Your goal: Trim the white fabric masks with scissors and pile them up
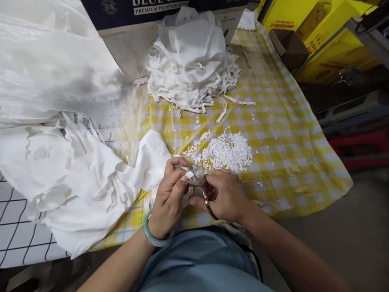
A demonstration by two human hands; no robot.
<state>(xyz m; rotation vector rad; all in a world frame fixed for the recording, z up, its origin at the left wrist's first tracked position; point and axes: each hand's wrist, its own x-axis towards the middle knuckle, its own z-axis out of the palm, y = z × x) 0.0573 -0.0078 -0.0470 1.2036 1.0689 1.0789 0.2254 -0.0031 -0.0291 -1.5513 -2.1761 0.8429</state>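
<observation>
Cut bits on tablecloth; strip heap behind; fabric left.

Lighting: bright, even, from overhead; soft shadows. Glare on plastic sheet, blurred at tabletop's far left corner. Wide-angle bending at edges.

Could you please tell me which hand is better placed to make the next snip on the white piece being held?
Probably the right hand: its fingers are already through the loops of the small metal scissors, whose blades point at the white fabric mask piece. The left hand pinches that piece and has no tool.
</observation>
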